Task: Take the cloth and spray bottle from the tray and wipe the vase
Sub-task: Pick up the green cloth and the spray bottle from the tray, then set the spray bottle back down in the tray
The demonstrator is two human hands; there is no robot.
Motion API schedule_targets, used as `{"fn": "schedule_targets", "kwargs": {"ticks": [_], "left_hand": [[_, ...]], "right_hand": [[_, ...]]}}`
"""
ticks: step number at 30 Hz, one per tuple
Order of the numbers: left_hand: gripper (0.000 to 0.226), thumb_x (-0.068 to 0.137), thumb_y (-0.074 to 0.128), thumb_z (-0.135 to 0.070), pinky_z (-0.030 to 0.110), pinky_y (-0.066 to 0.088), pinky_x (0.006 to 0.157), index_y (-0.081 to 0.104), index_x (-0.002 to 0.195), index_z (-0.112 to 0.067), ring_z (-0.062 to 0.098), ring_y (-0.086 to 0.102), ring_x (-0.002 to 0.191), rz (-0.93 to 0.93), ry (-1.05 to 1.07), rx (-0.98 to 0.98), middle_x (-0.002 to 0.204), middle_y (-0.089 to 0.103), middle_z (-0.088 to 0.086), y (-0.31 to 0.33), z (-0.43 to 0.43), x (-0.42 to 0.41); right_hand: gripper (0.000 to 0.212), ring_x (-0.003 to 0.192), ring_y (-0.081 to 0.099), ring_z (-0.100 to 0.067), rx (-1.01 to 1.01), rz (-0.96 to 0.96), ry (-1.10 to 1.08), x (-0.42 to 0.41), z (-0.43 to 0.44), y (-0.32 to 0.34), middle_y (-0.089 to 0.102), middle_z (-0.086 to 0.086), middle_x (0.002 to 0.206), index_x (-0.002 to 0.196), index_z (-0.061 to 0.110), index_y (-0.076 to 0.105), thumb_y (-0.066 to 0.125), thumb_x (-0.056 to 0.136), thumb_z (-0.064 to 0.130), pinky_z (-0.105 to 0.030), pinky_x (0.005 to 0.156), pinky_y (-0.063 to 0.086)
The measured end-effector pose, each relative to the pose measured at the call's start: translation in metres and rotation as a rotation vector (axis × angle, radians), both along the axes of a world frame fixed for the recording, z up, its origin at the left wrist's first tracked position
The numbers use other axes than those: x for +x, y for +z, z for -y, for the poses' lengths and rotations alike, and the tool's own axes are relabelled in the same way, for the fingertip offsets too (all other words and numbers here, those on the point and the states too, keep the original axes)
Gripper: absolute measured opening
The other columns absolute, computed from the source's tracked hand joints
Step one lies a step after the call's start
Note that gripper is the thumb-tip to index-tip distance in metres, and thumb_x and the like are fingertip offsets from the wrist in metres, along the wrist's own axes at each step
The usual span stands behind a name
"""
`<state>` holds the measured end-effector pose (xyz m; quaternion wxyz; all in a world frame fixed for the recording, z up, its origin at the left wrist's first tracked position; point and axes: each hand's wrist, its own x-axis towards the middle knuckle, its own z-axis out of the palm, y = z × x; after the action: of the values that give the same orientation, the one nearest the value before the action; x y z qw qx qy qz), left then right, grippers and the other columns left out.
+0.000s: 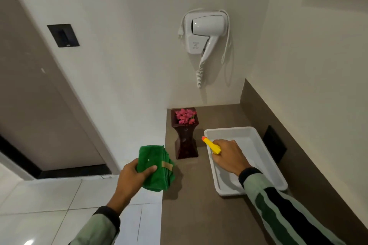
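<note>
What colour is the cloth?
Green, with a small tan tag; the cloth shows clearly in the head view.

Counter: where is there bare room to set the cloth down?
The counter is bare in front of the vase and left of the tray, and behind the tray toward the wall. Crowded between vase and tray, where the right hand holds the spray bottle.

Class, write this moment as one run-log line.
left hand: holds cloth | right hand: grips spray bottle above tray | vase: upright, untouched | step: wiping not begun
</note>
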<state>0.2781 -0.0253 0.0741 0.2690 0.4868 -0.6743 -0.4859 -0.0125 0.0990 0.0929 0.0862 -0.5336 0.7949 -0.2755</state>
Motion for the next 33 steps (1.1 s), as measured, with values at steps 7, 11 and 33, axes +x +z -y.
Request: {"fn": "schedule_targets", "kwargs": {"ticks": [7,11,33], "left_hand": [[0.041,0.076,0.083,-0.021,0.034,0.062,0.061,0.068,0.111,-0.007,0.026,0.076,0.085,-0.236,0.132,0.284,0.099,0.077,0.012,-0.005,-0.002,0.011],[0.047,0.07,0.085,-0.019,0.033,0.062,0.065,0.068,0.112,-0.01,0.027,0.076,0.09,-0.304,0.058,0.39,0.1,0.079,0.01,-0.003,-0.001,-0.004],[0.053,0.081,0.064,0.012,0.033,0.062,0.072,0.06,0.123,-0.021,0.027,0.074,0.098,-0.393,-0.141,0.473,0.107,0.077,0.007,-0.013,-0.008,-0.027]], "right_hand": [[0.019,0.065,0.063,-0.028,0.084,0.022,-0.044,-0.013,-0.013,0.004,0.067,-0.011,0.067,0.068,0.008,0.062,0.057,0.084,0.018,-0.041,0.069,0.056],[0.018,0.061,0.051,-0.027,-0.055,-0.118,-0.218,-0.042,-0.017,0.029,0.053,-0.002,0.069,0.061,0.018,0.049,0.06,0.075,0.022,-0.029,0.052,0.038],[0.067,0.088,0.06,-0.028,-0.387,0.328,-0.675,-0.04,-0.039,-0.005,0.058,-0.006,0.099,0.108,0.023,0.048,0.078,0.061,0.058,-0.037,0.068,0.054]]}}
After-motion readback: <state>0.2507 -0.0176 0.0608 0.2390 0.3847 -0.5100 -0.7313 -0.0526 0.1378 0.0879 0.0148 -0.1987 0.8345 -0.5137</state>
